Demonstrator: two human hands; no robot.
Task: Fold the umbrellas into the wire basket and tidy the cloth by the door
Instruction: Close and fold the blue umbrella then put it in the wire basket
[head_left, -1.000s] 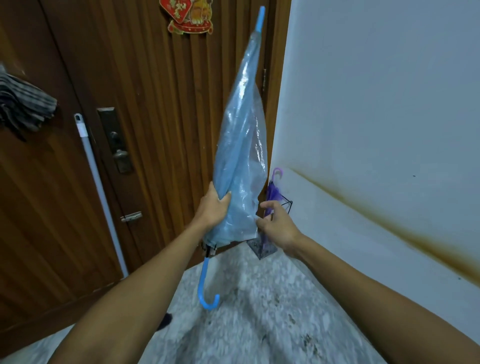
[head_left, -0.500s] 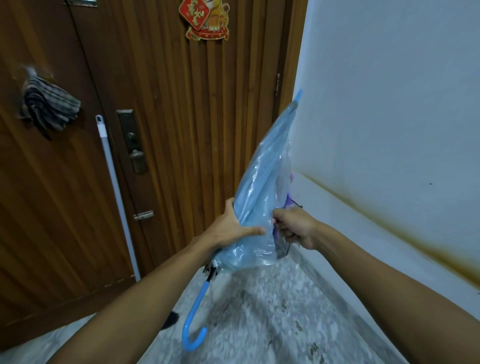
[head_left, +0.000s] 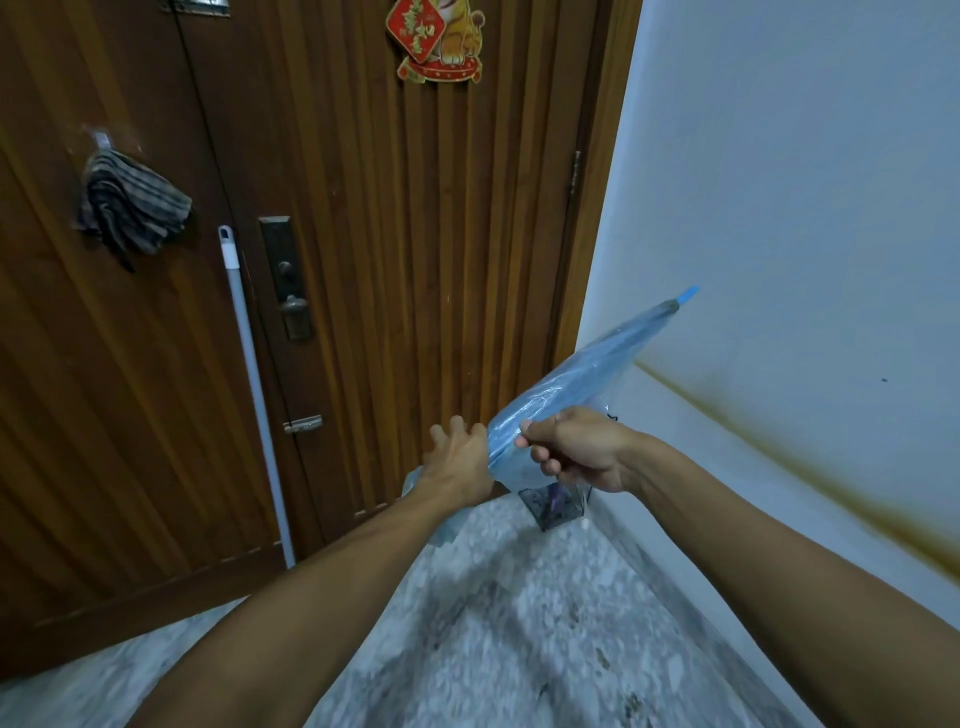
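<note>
A folded, see-through blue umbrella (head_left: 582, 379) lies slanted, its tip up and to the right against the white wall. My right hand (head_left: 576, 449) grips the bunched canopy near its wide end. My left hand (head_left: 460, 457) rests against the canopy just left of that, fingers spread and straight. My left forearm hides the handle. On the floor in the corner below my hands stands the wire basket (head_left: 537, 512), holding a purple umbrella (head_left: 558, 499). A striped grey cloth (head_left: 132, 208) hangs bunched on a hook on the door at upper left.
A white pole (head_left: 254, 384) leans against the wooden door (head_left: 415, 234) beside the lock plate (head_left: 288, 280). A red paper decoration (head_left: 436, 41) is stuck high on the door. The white wall (head_left: 805, 208) runs along the right, and speckled stone floor lies below.
The blue umbrella has swung from upright to a low slant toward the right wall. My right hand has closed round the canopy, and my left hand's fingers have loosened and spread.
</note>
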